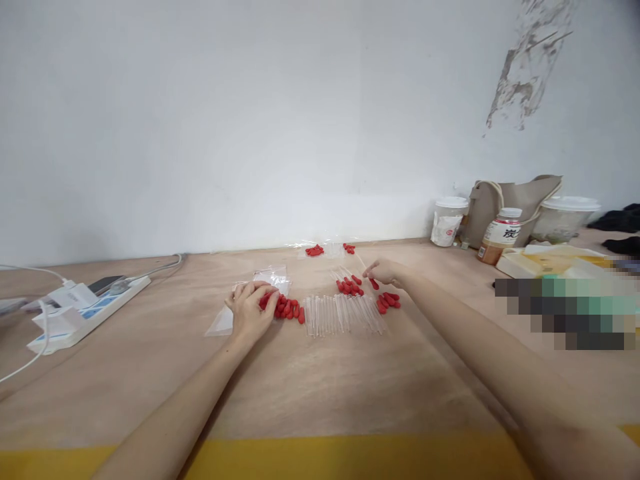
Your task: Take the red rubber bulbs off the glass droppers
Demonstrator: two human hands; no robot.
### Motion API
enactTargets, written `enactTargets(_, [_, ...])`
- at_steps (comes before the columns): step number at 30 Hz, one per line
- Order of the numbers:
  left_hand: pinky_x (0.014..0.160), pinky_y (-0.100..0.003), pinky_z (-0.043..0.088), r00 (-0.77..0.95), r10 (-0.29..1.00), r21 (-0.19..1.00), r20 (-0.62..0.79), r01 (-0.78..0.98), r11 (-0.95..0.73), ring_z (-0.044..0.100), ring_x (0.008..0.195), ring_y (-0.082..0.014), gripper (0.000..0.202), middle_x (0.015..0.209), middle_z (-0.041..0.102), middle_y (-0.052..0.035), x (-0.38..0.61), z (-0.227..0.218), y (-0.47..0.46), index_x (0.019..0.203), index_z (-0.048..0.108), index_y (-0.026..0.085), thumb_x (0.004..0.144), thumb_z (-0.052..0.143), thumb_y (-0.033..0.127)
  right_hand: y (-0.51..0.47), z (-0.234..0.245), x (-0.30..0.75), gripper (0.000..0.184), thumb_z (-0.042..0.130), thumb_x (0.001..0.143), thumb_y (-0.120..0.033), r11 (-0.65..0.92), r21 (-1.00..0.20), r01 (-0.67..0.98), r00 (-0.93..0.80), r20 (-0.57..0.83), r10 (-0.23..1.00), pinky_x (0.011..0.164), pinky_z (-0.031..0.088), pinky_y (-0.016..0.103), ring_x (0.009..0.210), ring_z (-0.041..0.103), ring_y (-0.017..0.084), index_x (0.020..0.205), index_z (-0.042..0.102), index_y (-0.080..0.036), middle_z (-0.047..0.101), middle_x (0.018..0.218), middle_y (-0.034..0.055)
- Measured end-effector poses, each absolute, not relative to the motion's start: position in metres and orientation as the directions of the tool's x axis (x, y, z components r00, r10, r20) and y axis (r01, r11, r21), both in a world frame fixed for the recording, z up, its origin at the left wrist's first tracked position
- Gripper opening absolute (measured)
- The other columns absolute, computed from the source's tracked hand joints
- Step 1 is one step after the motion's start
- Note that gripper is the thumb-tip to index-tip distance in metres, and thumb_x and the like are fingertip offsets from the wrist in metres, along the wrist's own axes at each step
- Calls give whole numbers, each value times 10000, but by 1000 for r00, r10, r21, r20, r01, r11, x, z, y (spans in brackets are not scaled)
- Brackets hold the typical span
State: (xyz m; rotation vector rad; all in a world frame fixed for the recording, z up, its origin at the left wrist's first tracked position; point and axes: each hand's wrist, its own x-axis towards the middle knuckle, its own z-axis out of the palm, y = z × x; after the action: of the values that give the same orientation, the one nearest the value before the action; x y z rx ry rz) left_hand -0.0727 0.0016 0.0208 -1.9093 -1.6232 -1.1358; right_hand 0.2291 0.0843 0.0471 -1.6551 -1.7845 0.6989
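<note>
My left hand [251,308] rests at the left end of a row of red rubber bulbs [287,309], its fingers curled around some of them. My right hand [385,272] pinches a dropper [373,283], whose red bulb shows below the fingers and whose thin clear tube points up and away. Between the hands lies a row of clear dropper tubes [340,315], side by side. Just behind it is a group of droppers with red bulbs [350,287]. More loose red bulbs [389,303] lie below my right hand.
Plastic bags with red bulbs [315,251] lie by the wall. A clear bag [273,275] is behind my left hand. At left is a power strip [95,313] with cables. A lidded cup [449,221], a bottle [500,237] and a grey bag [483,210] stand at right.
</note>
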Motion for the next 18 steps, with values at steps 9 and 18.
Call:
enactTargets(9, [833,-365,263,326,641,179,695,785,-593,494,932,-190,244,1000,625,-20,-17,18,-25,1044,577,248,821,506,317,-3,16,196,243,716,590,-321,131,-979,-154,-346,177,922,704,472,281,687,599,122,729,602,-157,647,700,18])
enactTargets(18, [793,-353,238,478,623,107,620,735,-670,504,771,-148,202,765,649,3,-9,10,-31,834,633,229,870,451,310,-14,0,197,301,617,704,-410,391,-917,77,-371,338,865,657,431,305,658,572,141,852,667,-152,644,712,49])
